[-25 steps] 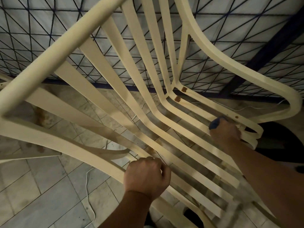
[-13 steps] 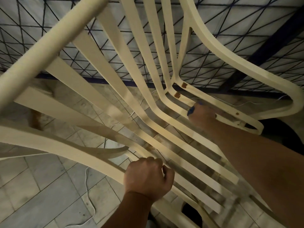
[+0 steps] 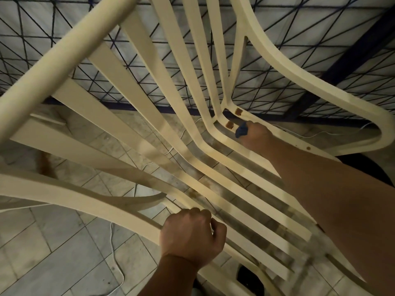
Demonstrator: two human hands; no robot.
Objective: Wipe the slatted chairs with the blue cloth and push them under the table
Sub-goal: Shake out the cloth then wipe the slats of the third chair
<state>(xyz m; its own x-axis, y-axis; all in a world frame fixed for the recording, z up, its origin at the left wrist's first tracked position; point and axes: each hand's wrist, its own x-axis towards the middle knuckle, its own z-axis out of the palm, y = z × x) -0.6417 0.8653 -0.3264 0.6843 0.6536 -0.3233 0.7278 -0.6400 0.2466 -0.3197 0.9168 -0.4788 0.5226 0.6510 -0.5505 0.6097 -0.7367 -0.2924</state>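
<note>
Our blue cloth [image 3: 241, 130] sits on the slatted chair [image 3: 64, 63], right of the frame's centre.

We hold the cloth bunched in our right hand [image 3: 255, 135], fingers closed round it, pressing it to a cream slat where the seat bends up into the back, just beside two brown marks [image 3: 229, 124]. Our left hand [image 3: 192, 238], at lower centre, is clenched round the chair's curved side rail. The chair fills most of the frame, its slats fanning toward the top. Below it lie pale floor tiles [image 3: 53, 263] with a thin white cable [image 3: 115, 253]; along the top runs a white panel crossed by dark lines [image 3: 42, 28].
</note>
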